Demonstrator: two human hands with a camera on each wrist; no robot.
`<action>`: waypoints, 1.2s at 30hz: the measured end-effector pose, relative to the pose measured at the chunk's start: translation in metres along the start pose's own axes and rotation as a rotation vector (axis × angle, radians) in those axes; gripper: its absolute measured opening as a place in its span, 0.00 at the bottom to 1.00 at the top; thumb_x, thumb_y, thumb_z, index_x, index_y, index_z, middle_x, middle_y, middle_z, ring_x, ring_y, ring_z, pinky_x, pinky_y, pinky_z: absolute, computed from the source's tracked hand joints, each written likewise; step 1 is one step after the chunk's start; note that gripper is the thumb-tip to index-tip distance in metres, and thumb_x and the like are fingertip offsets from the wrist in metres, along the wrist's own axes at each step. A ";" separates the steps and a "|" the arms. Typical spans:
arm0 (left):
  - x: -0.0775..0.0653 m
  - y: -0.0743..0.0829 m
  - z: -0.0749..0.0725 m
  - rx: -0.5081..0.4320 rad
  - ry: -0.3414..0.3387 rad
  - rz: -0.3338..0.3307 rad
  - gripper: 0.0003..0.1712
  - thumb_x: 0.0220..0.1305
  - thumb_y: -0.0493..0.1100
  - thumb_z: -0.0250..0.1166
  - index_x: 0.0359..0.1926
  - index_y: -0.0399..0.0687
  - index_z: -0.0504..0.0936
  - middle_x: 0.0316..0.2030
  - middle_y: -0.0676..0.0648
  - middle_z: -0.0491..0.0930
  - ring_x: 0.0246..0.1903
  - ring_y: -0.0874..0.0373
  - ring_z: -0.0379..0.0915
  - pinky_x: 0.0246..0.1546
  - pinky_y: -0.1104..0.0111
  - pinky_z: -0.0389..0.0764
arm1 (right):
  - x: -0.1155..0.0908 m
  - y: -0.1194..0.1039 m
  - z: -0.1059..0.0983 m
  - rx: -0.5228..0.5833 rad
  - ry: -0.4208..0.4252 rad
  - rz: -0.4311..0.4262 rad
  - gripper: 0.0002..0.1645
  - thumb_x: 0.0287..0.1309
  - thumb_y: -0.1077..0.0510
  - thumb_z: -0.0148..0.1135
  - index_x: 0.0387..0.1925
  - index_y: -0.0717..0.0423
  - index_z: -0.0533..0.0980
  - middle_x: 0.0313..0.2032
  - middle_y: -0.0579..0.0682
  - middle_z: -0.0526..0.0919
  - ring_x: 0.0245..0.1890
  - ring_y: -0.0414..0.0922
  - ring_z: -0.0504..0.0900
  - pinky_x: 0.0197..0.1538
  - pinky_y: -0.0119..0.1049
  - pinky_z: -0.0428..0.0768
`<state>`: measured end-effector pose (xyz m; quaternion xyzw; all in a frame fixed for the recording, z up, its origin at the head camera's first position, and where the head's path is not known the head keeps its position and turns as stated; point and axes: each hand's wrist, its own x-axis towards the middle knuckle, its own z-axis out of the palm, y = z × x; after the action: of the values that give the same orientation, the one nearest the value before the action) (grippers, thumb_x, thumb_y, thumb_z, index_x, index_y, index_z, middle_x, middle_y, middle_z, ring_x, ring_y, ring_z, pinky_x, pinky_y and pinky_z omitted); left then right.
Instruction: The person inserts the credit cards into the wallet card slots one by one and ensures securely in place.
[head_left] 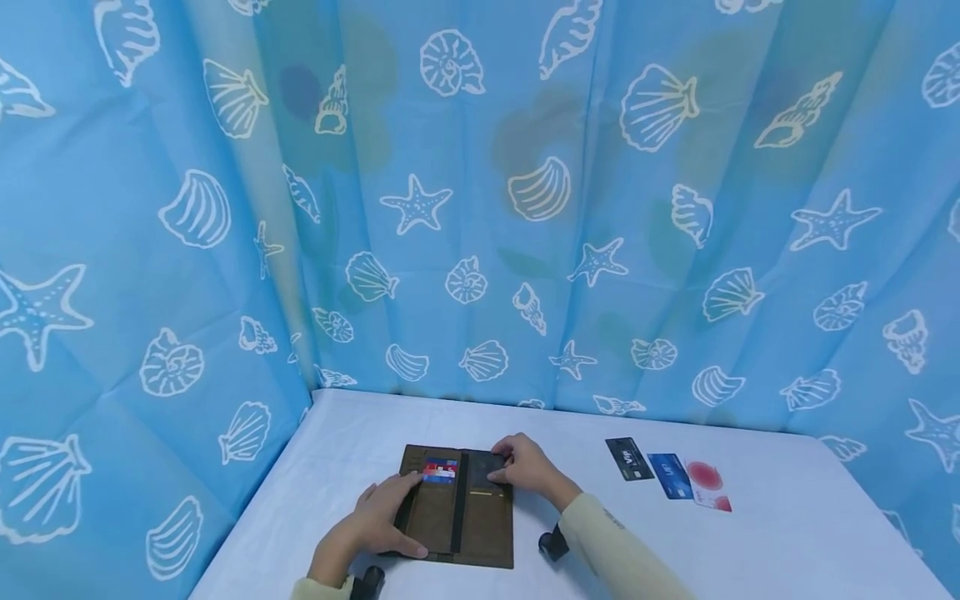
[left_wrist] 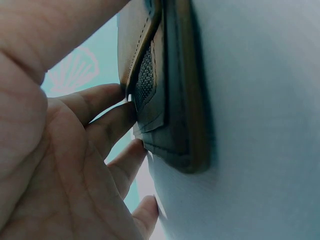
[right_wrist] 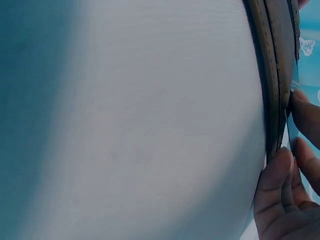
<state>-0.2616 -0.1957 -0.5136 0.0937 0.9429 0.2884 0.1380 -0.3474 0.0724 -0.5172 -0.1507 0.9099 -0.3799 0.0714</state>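
Note:
A brown wallet (head_left: 487, 533) lies spread open on the white table, a dark strap running down its middle. My left hand (head_left: 378, 512) holds its left side, thumb on the lower edge and fingers along the left panel. The left wrist view shows those fingertips (left_wrist: 127, 107) against the wallet's stitched layers. A colourful card (head_left: 439, 470) sits in the upper slot of the left panel. At the upper right panel, my right hand (head_left: 528, 462) pinches a thin dark card (head_left: 483, 473). The right wrist view shows its thin edge between thumb and fingers (right_wrist: 305, 117).
To the right on the table (head_left: 780, 533) lie a black card (head_left: 629, 459), a blue card (head_left: 670, 476) and a white-and-red card (head_left: 708, 486), the last two overlapping. A blue curtain (head_left: 480, 208) with white shells and starfish stands behind and at the left.

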 end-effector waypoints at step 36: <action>-0.003 -0.001 0.000 -0.007 0.019 0.022 0.62 0.38 0.57 0.83 0.72 0.48 0.62 0.71 0.40 0.64 0.73 0.38 0.53 0.71 0.32 0.46 | -0.016 -0.001 0.003 -0.012 -0.149 -0.026 0.19 0.45 0.53 0.79 0.37 0.53 0.80 0.36 0.48 0.75 0.37 0.45 0.72 0.39 0.36 0.76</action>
<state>-0.2586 -0.1970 -0.5138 0.1010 0.9420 0.2942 0.1263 -0.3314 0.0755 -0.5185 -0.1911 0.9023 -0.3628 0.1332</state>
